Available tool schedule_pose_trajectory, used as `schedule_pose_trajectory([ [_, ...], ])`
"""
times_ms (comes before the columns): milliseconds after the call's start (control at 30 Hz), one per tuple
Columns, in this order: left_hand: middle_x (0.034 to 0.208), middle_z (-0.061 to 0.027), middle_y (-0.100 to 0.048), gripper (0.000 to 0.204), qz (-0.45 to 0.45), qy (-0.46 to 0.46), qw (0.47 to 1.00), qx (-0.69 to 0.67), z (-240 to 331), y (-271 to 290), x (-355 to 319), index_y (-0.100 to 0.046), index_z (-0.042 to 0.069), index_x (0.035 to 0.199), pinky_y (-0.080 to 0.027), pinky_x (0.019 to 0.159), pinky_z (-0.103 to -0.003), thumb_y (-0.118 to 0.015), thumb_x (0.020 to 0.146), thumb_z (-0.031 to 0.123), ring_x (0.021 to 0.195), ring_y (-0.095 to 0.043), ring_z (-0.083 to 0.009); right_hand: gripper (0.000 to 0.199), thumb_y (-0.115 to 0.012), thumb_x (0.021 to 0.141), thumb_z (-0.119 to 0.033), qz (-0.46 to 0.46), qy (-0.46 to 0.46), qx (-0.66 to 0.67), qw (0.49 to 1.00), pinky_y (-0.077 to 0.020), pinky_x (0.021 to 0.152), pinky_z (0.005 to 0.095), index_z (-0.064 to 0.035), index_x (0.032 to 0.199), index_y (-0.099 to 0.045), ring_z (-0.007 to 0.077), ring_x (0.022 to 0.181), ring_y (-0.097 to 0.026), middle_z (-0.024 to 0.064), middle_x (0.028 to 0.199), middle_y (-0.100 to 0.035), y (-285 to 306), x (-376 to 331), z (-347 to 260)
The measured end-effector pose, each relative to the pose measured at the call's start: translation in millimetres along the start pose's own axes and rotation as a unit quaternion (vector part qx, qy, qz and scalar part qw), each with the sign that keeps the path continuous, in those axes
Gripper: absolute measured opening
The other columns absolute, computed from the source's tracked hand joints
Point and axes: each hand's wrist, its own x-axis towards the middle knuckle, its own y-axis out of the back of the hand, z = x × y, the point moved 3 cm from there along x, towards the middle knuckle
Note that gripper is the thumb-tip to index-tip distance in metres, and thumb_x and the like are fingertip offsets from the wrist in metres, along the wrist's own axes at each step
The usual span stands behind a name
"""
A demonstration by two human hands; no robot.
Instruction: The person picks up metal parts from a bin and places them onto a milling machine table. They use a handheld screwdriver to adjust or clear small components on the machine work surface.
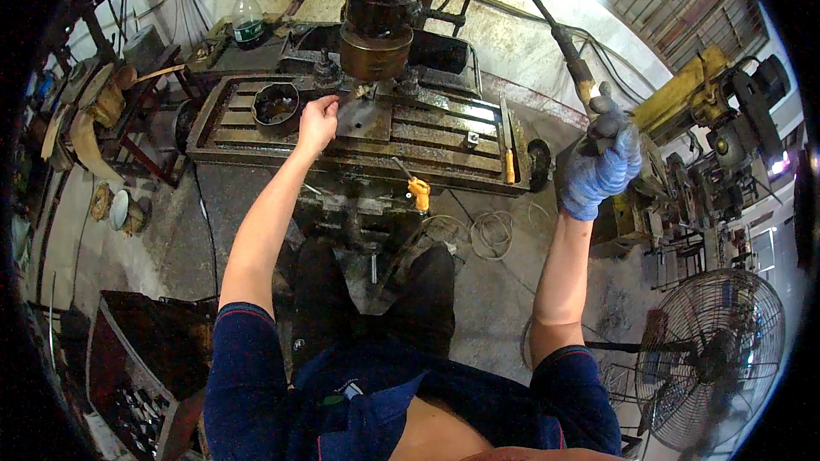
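the bare left hand (317, 122) rests at the metal workpiece (363, 117) on the slotted machine table (444, 141), under the spindle head (376, 47) — the gloved right hand (601, 162) grips the long feed lever (559, 38). a dark bowl (275, 103) sits near the table's left edge.

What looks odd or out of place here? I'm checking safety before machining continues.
Only the right hand, on the feed lever, wears a glove; the bare left hand rests at the workpiece under the spindle.
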Motion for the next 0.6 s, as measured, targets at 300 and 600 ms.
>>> schedule_pose_trajectory([
  [300, 0.055, -0.0076, -0.055, 0.025, -0.070, 0.027, 0.995, -0.064, 15, 16, -27, -0.056, -0.005, 0.104, -0.042, 0.042, -0.027, -0.044, 0.088, 0.011, 0.040, -0.051, -0.0132, 0.031, -0.053, 0.083, -0.026, -0.001, -0.027, -0.043, 0.999, -0.0237, 0.102, 0.0567, -0.0009, 0.066, -0.055, 0.0228, 0.078, -0.056, 0.0103, 0.071, -0.057, 0, -12, 4],
  [600, 0.072, -0.0121, -0.060, 0.029, -0.085, 0.054, 0.980, -0.172, 23, 18, -47, -0.049, -0.009, 0.111, -0.046, 0.050, -0.026, -0.042, 0.090, 0.010, 0.051, -0.056, -0.0132, 0.035, -0.053, 0.083, -0.029, -0.063, 0.050, -0.012, 0.997, -0.0244, 0.102, 0.0564, -0.0007, 0.062, -0.052, 0.0235, 0.078, -0.055, 0.0101, 0.068, -0.054, 8, -19, 17],
])
